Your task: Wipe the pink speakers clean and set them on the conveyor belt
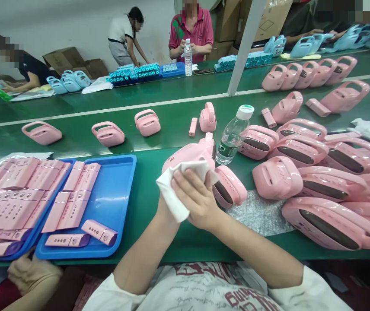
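Both forearms enter from the bottom edge, bare below short white sleeves, and converge at centre frame. Right hand (201, 196) lies uppermost, back toward the camera, fingers (188, 179) curled over and pressed down in a closed grip. Left hand (167, 203) sits beneath it, almost wholly covered; only the wrist and the heel of the palm show, so its finger position cannot be read. Wrists cross closely, hands touching.
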A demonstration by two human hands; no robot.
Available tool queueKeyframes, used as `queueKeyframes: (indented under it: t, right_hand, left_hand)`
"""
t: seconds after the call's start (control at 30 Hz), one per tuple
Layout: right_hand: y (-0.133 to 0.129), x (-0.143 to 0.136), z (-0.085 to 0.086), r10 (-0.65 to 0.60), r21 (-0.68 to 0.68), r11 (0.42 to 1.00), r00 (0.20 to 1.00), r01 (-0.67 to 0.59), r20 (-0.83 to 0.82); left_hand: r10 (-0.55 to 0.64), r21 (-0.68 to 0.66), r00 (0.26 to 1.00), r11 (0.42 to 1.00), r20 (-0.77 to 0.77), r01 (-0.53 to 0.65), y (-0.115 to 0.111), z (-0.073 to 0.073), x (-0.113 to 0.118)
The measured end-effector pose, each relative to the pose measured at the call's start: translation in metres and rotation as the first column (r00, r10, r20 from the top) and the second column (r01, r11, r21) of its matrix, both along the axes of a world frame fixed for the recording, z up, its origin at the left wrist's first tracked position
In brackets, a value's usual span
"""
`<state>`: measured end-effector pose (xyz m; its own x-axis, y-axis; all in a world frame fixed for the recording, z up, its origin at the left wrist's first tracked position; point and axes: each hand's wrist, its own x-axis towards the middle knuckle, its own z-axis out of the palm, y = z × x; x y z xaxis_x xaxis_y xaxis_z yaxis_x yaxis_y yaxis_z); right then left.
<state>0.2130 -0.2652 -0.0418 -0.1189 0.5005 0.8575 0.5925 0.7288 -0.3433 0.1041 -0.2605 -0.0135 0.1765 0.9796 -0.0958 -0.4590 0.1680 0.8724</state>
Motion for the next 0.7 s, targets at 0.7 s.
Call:
queueKeyframes:
  t: [0.7]
  right_hand:
    - [0.012, 0.028, 0.044, -0.381, -0.505, 0.507, 0.344, -0.698, -0.858]
  left_hand:
    - [-0.042, 0.49, 0.97, 0.857, -0.241, 0.159, 0.026, -0.011, -0.023]
